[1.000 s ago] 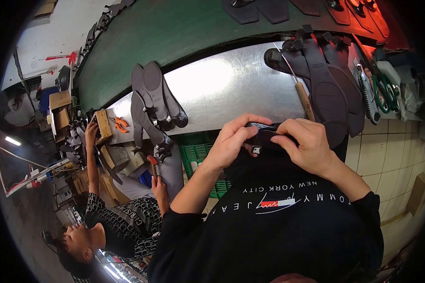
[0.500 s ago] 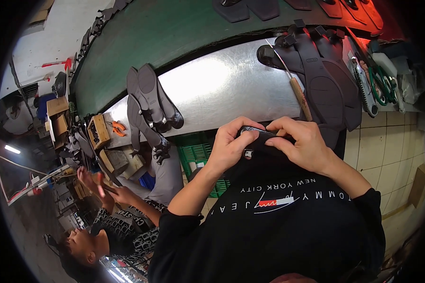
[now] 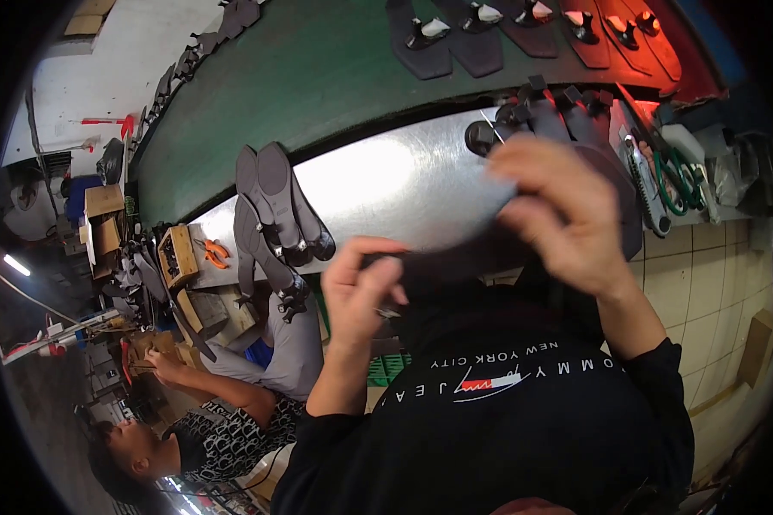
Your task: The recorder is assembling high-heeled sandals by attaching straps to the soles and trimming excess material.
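The left hand (image 3: 361, 292) and right hand (image 3: 567, 219) clamp opposite ends of a blurred dark sole (image 3: 455, 262) near the worktop (image 3: 361, 184). Leftward, a wooden box (image 3: 186, 257) holds small dark pieces (image 3: 169, 257); white lettering (image 3: 494, 354) crosses the black shirt (image 3: 524, 446).

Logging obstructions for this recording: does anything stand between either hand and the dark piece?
Nothing visible does. The left hand holds one end of the dark piece; the right hand, blurred, is at the other, exact contact unclear.
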The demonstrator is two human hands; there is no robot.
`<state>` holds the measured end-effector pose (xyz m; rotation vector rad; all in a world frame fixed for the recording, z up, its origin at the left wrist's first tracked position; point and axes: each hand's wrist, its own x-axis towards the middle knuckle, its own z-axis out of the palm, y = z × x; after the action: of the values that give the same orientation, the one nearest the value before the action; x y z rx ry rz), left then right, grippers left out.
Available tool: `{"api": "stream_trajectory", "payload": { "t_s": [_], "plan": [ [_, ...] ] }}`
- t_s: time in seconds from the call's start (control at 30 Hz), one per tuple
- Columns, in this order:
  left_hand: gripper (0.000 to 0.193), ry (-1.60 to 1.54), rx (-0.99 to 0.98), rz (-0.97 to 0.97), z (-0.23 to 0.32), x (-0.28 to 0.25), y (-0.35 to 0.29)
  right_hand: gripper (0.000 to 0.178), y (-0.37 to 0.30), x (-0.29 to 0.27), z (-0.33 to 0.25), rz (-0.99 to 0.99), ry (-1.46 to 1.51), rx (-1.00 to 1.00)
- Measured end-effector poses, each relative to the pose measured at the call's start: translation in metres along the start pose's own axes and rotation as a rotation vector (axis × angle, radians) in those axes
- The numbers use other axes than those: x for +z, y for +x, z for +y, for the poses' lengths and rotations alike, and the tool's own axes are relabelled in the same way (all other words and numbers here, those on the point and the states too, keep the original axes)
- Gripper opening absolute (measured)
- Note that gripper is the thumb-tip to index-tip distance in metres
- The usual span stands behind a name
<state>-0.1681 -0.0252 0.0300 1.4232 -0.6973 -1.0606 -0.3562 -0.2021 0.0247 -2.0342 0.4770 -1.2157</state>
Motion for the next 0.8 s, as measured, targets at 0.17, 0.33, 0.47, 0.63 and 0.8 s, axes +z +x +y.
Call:
{"api": "stream_trajectory", "payload": {
  "t_s": [0.17,0.33,0.47,0.63,0.8],
  "plan": [
    [0.031,-0.756,-0.084,0.223,-0.041,-0.047,0.018,0.012,-0.016,-0.006,0.033,0.095,-0.171,0.431],
    [0.03,-1.215,-0.386,0.16,-0.094,-0.035,0.033,0.033,-0.05,0.028,0.058,-0.169,-0.648,0.229],
    [0.027,-1.196,-0.421,0.252,-0.087,-0.027,0.037,0.041,-0.046,0.023,0.052,-0.003,-0.461,0.195],
    [0.029,-1.237,-0.542,0.247,-0.084,-0.015,0.034,0.045,-0.058,0.034,0.011,-0.387,0.18,0.459],
    [0.021,-1.091,-0.591,0.215,-0.067,0.018,0.03,0.055,-0.066,0.057,-0.012,-0.462,0.592,0.758]
  ]
}}
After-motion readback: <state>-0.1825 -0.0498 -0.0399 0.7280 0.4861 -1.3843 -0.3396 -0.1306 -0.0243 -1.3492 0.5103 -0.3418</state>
